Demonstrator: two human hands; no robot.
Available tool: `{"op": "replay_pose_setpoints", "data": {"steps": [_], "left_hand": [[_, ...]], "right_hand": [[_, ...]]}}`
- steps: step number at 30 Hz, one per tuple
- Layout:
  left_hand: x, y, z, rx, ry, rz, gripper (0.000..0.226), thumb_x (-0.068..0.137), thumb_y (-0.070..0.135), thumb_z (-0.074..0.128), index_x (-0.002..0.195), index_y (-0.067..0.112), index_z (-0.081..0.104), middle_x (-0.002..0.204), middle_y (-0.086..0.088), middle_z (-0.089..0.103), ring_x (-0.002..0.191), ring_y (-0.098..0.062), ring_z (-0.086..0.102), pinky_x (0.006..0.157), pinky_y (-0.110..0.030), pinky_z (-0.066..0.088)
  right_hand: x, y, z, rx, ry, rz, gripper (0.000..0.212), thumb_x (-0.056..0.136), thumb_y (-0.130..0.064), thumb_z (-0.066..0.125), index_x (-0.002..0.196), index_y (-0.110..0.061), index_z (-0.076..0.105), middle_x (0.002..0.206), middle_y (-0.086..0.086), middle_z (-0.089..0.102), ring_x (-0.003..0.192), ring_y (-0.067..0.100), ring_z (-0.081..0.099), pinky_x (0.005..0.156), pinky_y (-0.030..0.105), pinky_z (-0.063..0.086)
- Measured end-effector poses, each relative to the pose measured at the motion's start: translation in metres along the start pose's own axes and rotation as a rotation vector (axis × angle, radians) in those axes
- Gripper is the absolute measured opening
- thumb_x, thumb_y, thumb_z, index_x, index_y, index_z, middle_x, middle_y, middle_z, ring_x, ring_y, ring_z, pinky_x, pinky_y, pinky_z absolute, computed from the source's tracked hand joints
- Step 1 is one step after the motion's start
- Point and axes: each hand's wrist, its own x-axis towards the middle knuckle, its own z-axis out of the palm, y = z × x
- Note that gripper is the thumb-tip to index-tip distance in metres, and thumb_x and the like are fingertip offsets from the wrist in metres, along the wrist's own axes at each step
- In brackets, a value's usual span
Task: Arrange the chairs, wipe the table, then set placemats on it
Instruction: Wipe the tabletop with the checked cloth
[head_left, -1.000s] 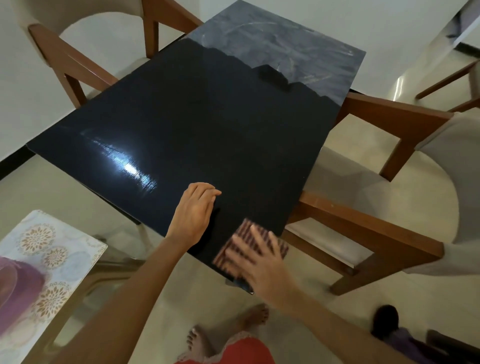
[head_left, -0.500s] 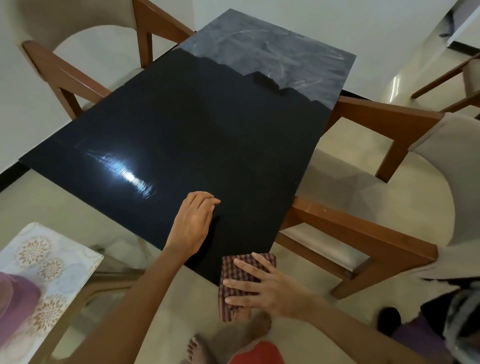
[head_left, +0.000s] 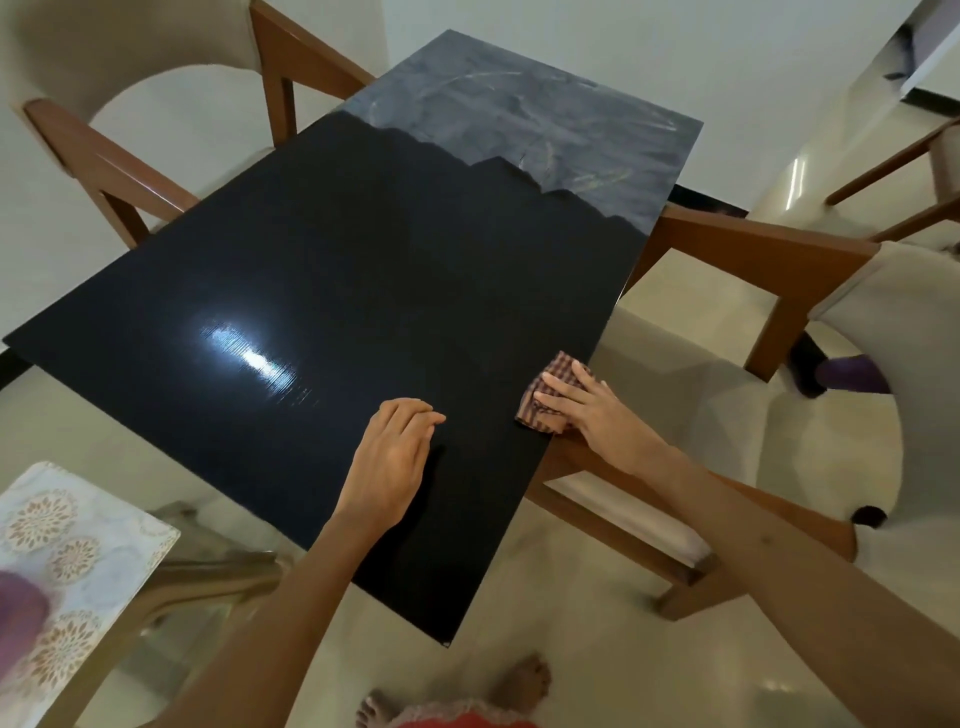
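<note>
Right hand (head_left: 587, 410) flat, fingers straight, pressing checked cloth (head_left: 550, 397) at right edge of black table (head_left: 332, 291). Left hand (head_left: 392, 457) loosely curled, holding nothing, resting on top near middle. Risk: cloth half over edge, slips off onto chair (head_left: 737, 270) tucked close right. Open room: far and left across tabletop. Patterned placemat (head_left: 67, 551) waits near left, off table.

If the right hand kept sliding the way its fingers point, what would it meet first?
Nothing on the surface: the right hand, flat on the checked cloth, points up-left over bare black table. The left hand sits nearer, apparently off that line.
</note>
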Motion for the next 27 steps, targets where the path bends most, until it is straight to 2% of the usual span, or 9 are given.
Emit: {"op": "replay_pose_setpoints", "data": {"steps": [7, 12, 14, 16, 20, 22, 25, 27], "left_hand": [[0.029, 0.032, 0.009, 0.034, 0.038, -0.003, 0.036, 0.098, 0.023, 0.034, 0.112, 0.011, 0.065, 0.11, 0.0, 0.062, 0.11, -0.014, 0.05, 0.096, -0.025, 0.04], [0.061, 0.07, 0.027, 0.024, 0.098, 0.009, 0.035, 0.098, 0.022, 0.035, 0.112, 0.011, 0.065, 0.109, 0.001, 0.062, 0.109, -0.014, 0.051, 0.095, -0.03, 0.044], [0.074, 0.09, 0.039, 0.009, 0.117, 0.012, 0.035, 0.098, 0.021, 0.035, 0.112, 0.011, 0.065, 0.109, 0.001, 0.062, 0.109, -0.014, 0.051, 0.094, -0.03, 0.043], [0.086, 0.109, 0.051, -0.001, 0.118, 0.021, 0.034, 0.099, 0.021, 0.035, 0.112, 0.011, 0.065, 0.109, 0.001, 0.062, 0.109, -0.014, 0.05, 0.094, -0.028, 0.042], [0.116, 0.146, 0.071, 0.003, 0.105, 0.064, 0.035, 0.099, 0.024, 0.034, 0.114, 0.012, 0.064, 0.11, 0.001, 0.062, 0.109, -0.013, 0.05, 0.095, -0.026, 0.04], [0.134, 0.163, 0.083, 0.011, 0.104, 0.073, 0.036, 0.099, 0.026, 0.033, 0.114, 0.013, 0.064, 0.111, 0.001, 0.061, 0.109, -0.012, 0.05, 0.095, -0.026, 0.042], [0.163, 0.182, 0.1, 0.028, 0.099, 0.065, 0.037, 0.099, 0.027, 0.032, 0.116, 0.013, 0.062, 0.114, 0.001, 0.06, 0.11, -0.014, 0.049, 0.095, -0.029, 0.043], [0.182, 0.19, 0.113, 0.045, 0.096, 0.048, 0.04, 0.099, 0.029, 0.03, 0.117, 0.013, 0.062, 0.115, 0.0, 0.06, 0.11, -0.016, 0.051, 0.096, -0.032, 0.045]], "right_hand": [[-0.005, 0.039, -0.026, -0.005, -0.078, -0.093, 0.049, 0.099, -0.026, 0.05, 0.145, -0.034, 0.037, 0.158, -0.01, 0.021, 0.148, 0.021, -0.003, 0.119, 0.04, 0.007], [-0.016, 0.075, -0.039, 0.051, -0.117, -0.132, 0.049, 0.094, -0.004, 0.053, 0.139, -0.025, 0.049, 0.151, -0.002, 0.038, 0.142, 0.016, 0.029, 0.116, 0.026, 0.019], [-0.024, 0.092, -0.043, 0.217, -0.063, -0.068, 0.045, 0.095, 0.001, 0.05, 0.135, -0.019, 0.054, 0.144, 0.002, 0.048, 0.134, 0.018, 0.043, 0.109, 0.02, 0.027], [-0.033, 0.106, -0.049, 0.48, 0.056, 0.067, 0.039, 0.098, -0.001, 0.046, 0.132, -0.016, 0.057, 0.134, 0.002, 0.056, 0.123, 0.017, 0.052, 0.099, 0.015, 0.035], [-0.042, 0.123, -0.07, 1.35, 0.13, 0.411, 0.032, 0.1, -0.007, 0.045, 0.128, -0.014, 0.058, 0.115, 0.002, 0.066, 0.106, 0.022, 0.062, 0.08, 0.026, 0.05], [-0.04, 0.134, -0.078, 1.627, 0.145, 0.509, 0.03, 0.099, -0.004, 0.046, 0.124, -0.012, 0.06, 0.112, 0.01, 0.068, 0.103, 0.028, 0.064, 0.081, 0.036, 0.053], [-0.031, 0.154, -0.09, 1.633, 0.17, 0.521, 0.028, 0.097, -0.004, 0.05, 0.12, -0.012, 0.062, 0.112, 0.011, 0.069, 0.102, 0.03, 0.064, 0.088, 0.043, 0.052], [-0.025, 0.167, -0.101, 1.57, 0.165, 0.492, 0.025, 0.097, -0.006, 0.051, 0.116, -0.016, 0.063, 0.108, 0.008, 0.07, 0.1, 0.026, 0.065, 0.087, 0.04, 0.052]]}}
